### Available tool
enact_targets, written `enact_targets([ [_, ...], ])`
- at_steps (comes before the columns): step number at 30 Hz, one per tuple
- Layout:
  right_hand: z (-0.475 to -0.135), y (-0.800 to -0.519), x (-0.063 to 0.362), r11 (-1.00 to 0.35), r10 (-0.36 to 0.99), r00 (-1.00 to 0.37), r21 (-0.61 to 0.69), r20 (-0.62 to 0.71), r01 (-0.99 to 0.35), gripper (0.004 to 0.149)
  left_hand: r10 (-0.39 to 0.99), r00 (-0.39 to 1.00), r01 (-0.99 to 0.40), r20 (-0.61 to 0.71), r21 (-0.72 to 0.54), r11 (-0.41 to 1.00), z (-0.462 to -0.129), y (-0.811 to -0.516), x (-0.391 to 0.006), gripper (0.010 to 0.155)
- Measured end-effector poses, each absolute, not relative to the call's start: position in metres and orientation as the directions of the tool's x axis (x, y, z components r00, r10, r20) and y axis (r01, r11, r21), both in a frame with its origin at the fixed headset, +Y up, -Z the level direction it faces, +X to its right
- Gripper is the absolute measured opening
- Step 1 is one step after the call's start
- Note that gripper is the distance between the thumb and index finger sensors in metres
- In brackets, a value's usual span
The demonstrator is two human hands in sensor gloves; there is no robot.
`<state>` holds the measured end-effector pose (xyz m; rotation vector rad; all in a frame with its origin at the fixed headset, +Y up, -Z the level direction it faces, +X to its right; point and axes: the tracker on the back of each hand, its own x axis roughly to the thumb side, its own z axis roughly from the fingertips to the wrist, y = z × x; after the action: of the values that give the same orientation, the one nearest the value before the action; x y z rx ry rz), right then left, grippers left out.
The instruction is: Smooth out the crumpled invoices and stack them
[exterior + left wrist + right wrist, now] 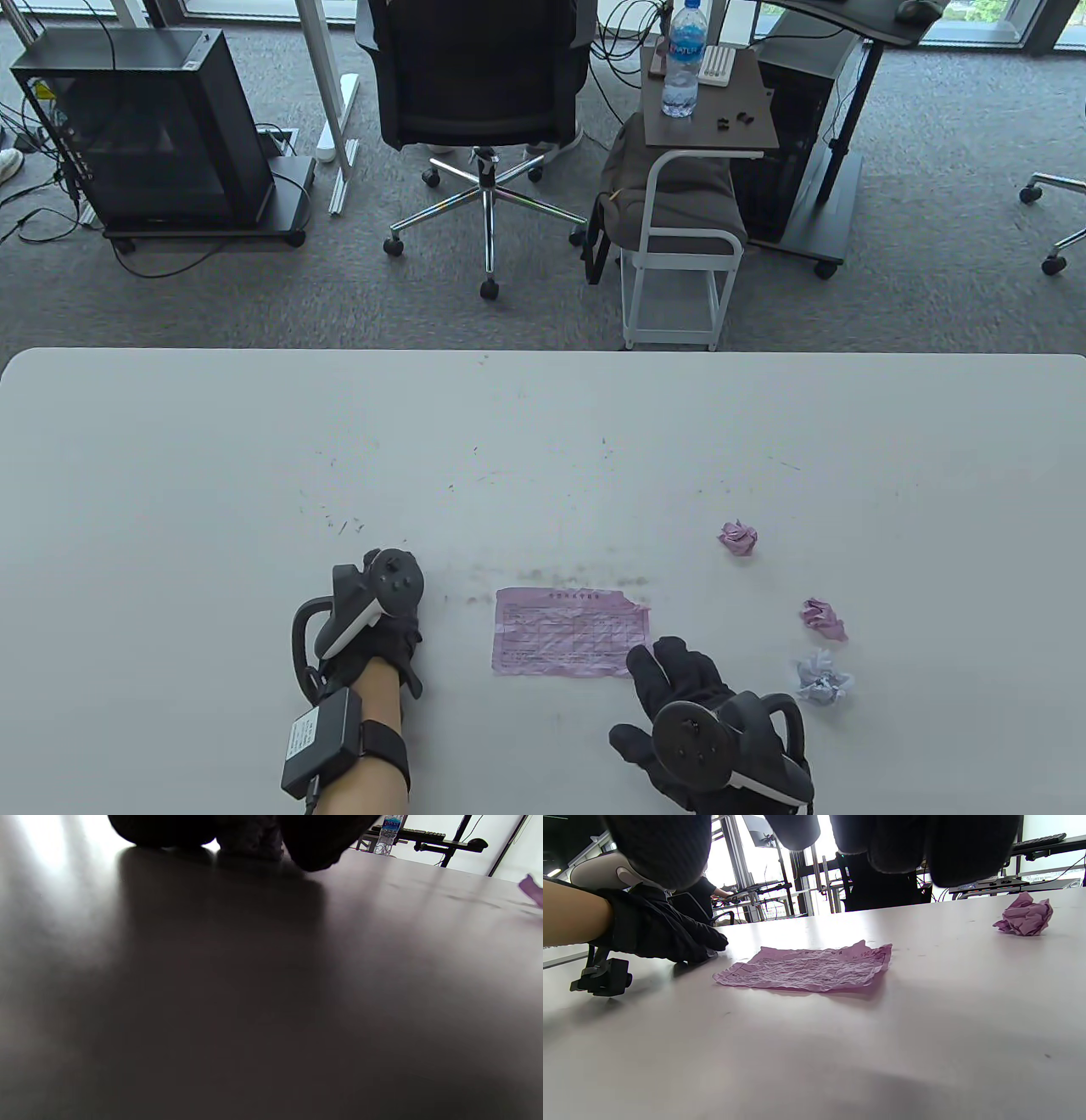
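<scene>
A flattened pink invoice [570,632] [810,967], still wrinkled, lies on the white table [254,475]. My left hand [373,632] [661,931] rests on the table just left of the invoice and holds nothing; its fingers lie low and relaxed. My right hand [679,688] is at the invoice's lower right corner, fingers straight and spread, and it also holds nothing. To the right lie three crumpled balls: a pink one [738,537] [1024,916], a second pink one [823,618], and a pale lavender one [821,679].
Beyond the table's far edge are an office chair [484,93], a black cabinet on wheels [153,127] and a small side table [708,102] with a water bottle [683,59]. Faint pen marks dot the table's middle.
</scene>
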<state>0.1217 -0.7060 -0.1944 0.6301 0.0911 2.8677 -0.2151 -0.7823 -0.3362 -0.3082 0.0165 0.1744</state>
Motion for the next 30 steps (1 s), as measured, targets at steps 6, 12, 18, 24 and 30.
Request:
enact_targets([
  [6,-0.194,-0.706,0.119,-0.985,0.171,-0.892,0.094,0.419,-0.145,0.076,0.146,0.989,-0.133,0.017,-0.316,0.939,-0.315,-0.763,-0.206,0.045],
  [12,-0.197,-0.709,0.122,-0.983,0.180,-0.899,0.116,0.400,-0.145,0.076,0.455,0.885,-0.432,0.100,-0.187,0.882,-0.277,-0.731,-0.195,0.046],
  [18,-0.197,-0.706,0.126,-0.972,0.228,-0.872,0.042,0.434,-0.233,0.074,0.831,0.504,-0.802,0.238,-0.230,0.552,-0.226,-0.701,-0.164,0.048],
  [24,-0.195,-0.704,0.120,-0.828,0.548,-0.673,0.211,0.496,-0.519,0.076,0.888,0.293,-0.833,0.354,-0.361,0.419,-0.201,-0.699,-0.130,0.052],
  [30,-0.198,-0.706,0.116,-0.579,0.801,-0.401,0.407,0.444,-0.706,0.082,0.781,0.358,-0.724,0.511,-0.376,0.578,-0.189,-0.696,-0.108,0.064],
])
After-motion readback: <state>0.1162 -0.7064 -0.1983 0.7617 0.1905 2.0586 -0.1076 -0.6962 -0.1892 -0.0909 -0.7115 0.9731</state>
